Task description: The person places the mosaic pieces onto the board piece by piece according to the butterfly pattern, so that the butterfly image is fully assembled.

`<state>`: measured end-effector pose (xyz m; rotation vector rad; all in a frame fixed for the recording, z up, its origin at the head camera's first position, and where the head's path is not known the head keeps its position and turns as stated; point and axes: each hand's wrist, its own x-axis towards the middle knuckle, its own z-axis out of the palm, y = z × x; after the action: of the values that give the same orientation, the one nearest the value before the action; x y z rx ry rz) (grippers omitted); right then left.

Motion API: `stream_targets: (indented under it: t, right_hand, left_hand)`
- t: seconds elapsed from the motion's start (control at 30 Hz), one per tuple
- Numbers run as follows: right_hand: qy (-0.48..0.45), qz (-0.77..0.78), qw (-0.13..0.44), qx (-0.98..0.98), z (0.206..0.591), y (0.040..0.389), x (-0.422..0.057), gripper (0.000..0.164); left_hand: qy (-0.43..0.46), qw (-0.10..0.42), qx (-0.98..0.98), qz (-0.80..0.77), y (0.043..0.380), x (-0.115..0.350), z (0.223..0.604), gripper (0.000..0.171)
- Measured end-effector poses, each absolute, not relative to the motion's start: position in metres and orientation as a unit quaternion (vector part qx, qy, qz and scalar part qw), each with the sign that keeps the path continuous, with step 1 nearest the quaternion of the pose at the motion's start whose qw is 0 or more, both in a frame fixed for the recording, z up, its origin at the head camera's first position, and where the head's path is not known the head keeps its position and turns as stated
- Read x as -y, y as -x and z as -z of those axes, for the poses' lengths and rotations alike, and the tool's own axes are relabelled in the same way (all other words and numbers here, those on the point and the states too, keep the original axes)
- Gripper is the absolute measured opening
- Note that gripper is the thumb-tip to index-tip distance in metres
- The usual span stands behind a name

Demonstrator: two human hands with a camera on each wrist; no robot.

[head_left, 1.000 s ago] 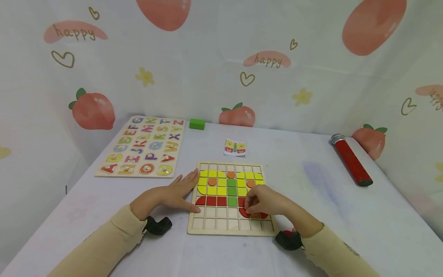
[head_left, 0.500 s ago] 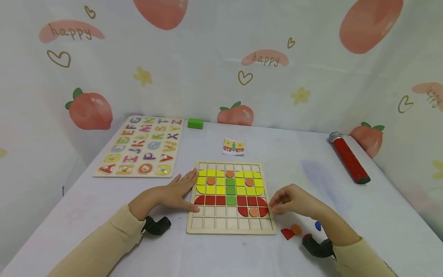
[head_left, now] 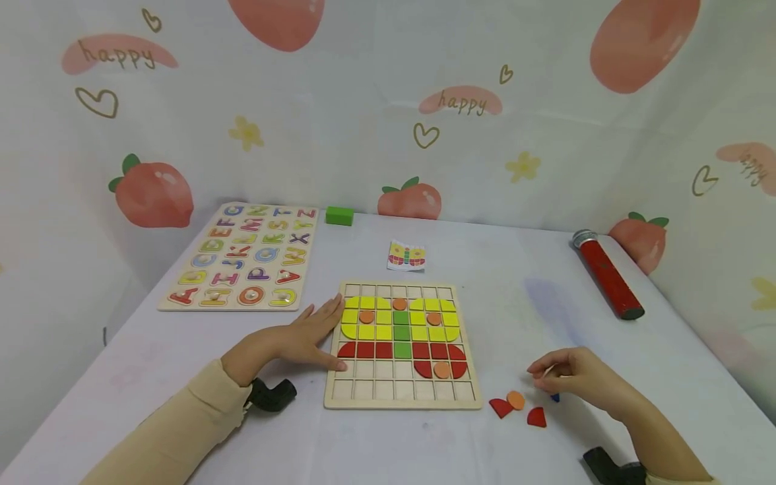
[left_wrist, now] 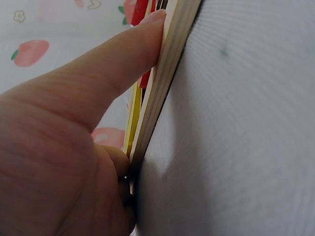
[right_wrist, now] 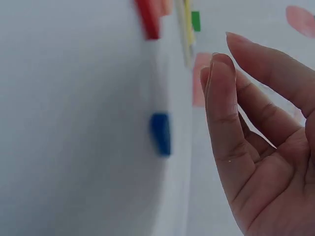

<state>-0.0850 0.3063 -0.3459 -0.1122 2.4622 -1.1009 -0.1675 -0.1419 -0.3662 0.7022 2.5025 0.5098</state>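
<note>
A square wooden grid board [head_left: 400, 405] holds flat pieces: yellow ones in two blocks, a green column [head_left: 401, 333], a red row and orange discs. My left hand [head_left: 294, 341] rests along its left side with fingers spread, the thumb [left_wrist: 123, 61] lying on the frame edge. Over the table right of the board hovers my right hand [head_left: 588, 380], fingers loosely bent and nothing between them. Below it lies a blue piece [right_wrist: 160, 133], partly hidden in the head view. Nearby are two red quarter-round pieces [head_left: 537, 417] and an orange disc [head_left: 515, 400].
A small picture card [head_left: 406, 256] with a butterfly-like pattern lies behind the board. At the back left are an alphabet board [head_left: 227, 306] and a green block [head_left: 339, 216]. The red microphone [head_left: 609, 277] lies at the far right. A patterned cloth [head_left: 339, 121] hangs behind.
My right hand has left the board's lower right and moved right over the loose pieces. An orange disc now shows among the red pieces there. The left hand has stayed on the board.
</note>
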Motion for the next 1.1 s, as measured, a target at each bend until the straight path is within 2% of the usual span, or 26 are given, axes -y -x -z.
stream_targets:
  t: [0.27, 0.57, 1.1]
  right_hand:
    - [0.014, 0.405, 0.182, -0.896, 0.357, 0.073, -0.328, 0.039]
    - [-0.066, 0.388, 0.184, -0.901, 0.368, 0.067, -0.34, 0.043]
    - [-0.038, 0.362, 0.162, -0.917, 0.37, 0.065, -0.336, 0.041]
  left_hand:
    - [-0.255, 0.241, -0.916, -0.196, 0.167, 0.145, 0.363, 0.116]
    - [-0.261, 0.242, -0.915, -0.19, 0.168, 0.142, 0.367, 0.117]
    - [-0.256, 0.24, -0.918, -0.184, 0.168, 0.141, 0.369, 0.118]
